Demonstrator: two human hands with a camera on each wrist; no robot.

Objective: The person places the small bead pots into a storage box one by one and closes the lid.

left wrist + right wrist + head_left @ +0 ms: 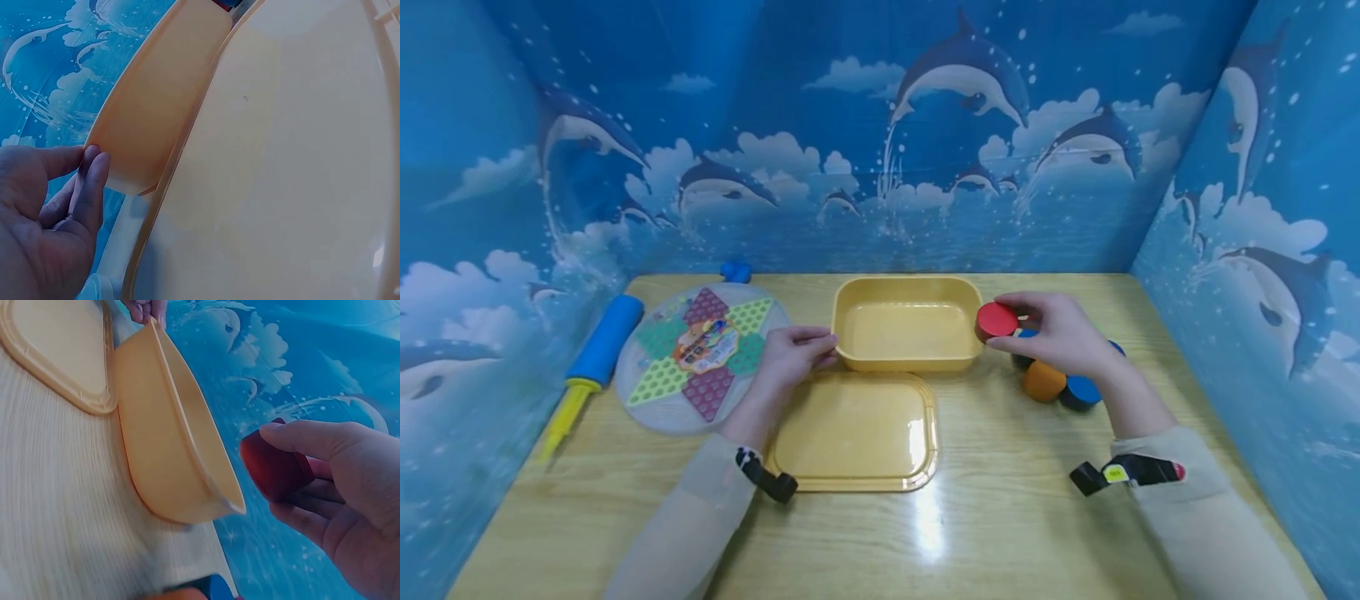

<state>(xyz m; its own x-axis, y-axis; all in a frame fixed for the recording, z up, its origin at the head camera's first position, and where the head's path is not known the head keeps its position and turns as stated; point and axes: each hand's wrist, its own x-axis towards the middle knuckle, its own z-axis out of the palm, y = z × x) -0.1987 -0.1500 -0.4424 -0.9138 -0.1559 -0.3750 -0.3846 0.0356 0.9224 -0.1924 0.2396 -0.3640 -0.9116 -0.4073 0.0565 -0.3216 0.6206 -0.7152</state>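
While the left hand pinches 1 yellow box, the right hand pinches 1 red block — 1 lid nearby.

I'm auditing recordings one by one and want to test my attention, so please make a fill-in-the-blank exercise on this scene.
1. The piece in the right hand is coloured ____.
2. Of the container and the lid, the left hand pinches the rim of the ____.
3. The pump-like tool has a yellow end, while its thick part is ____.
4. The animals printed on the backdrop are ____.

Missing words: red; container; blue; dolphins.
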